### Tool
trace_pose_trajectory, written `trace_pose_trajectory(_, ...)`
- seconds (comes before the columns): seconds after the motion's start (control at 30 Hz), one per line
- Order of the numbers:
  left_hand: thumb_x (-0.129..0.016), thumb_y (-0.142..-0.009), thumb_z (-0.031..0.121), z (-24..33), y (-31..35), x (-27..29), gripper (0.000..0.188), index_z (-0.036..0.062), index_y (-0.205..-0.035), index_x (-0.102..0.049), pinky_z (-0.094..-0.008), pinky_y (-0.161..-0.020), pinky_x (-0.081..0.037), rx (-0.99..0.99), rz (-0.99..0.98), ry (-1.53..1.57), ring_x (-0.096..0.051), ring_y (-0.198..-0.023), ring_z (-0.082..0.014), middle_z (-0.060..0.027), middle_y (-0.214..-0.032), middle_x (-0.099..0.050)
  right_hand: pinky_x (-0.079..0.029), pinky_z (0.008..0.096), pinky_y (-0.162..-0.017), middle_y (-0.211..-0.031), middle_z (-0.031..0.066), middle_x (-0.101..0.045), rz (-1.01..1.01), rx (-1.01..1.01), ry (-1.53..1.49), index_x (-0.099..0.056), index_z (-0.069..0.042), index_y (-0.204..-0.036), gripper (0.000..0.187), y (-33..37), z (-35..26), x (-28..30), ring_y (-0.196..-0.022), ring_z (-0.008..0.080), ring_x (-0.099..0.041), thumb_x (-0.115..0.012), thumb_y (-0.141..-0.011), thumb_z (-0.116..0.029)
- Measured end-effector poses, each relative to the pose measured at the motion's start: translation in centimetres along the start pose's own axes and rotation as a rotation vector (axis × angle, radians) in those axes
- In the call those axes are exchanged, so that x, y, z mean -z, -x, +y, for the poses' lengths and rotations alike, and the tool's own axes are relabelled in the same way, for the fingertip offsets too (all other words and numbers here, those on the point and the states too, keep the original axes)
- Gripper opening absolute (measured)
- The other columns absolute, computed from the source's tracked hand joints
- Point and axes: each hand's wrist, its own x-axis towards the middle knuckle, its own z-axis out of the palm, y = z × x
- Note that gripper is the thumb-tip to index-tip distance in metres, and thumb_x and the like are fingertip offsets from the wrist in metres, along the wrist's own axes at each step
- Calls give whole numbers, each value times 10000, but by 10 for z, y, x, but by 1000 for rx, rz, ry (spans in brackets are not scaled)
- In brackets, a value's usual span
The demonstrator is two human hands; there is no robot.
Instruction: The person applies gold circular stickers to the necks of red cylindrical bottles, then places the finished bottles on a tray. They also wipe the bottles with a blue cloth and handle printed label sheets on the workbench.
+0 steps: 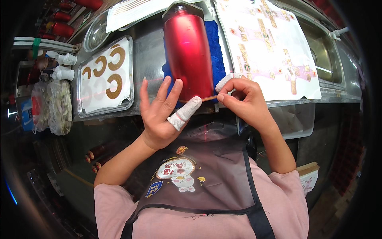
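Observation:
A glossy red bottle (188,51) lies on its side on a blue towel (217,47), neck pointing away from me. Along its near end runs a thin brownish-gold strip (209,98). My left hand (159,121) is open with fingers spread; its thumb, in a white finger cover, rests on the strip at the bottle's near edge. Just right of the bottle, my right hand (250,104) pinches the strip's free end between thumb and forefinger. Another white cover sits on one of its fingers. The rest of those fingers are partly hidden.
On the left stands a metal tray (130,85) with gold C-shaped decals on white paper. A sheet of printed decals (274,51) lies to the right, beside a sink (338,59). A dark angular holder (199,12) surrounds the bottle's neck. A metal bowl (93,38) sits far left.

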Motion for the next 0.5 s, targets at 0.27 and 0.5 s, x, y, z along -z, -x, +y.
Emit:
trace_pose_trajectory(0.27,-751,-806,158,13,-19,-14,383,204,-1186,-761,-662,-1088,-312,28,31,-62,-599,-1259,-403,-162,-1374,-633,-334,215,-498,-764,16,-602,22,20,-48,-709,-5,-842,115,-3,1,-9,-527,18,-450,-752,-837,-112)
trace_pose_trajectory(0.5,-844,-757,116,-7,3,-24,623,17,-1337,-638,-605,-1110,-339,167,154,334,-539,-1341,-399,-225,-1430,-569,-362,162,-552,-830,-17,-615,-6,51,-20,-682,0,-850,70,3,-2,-11,-624,-14,-488,-725,-862,-54)
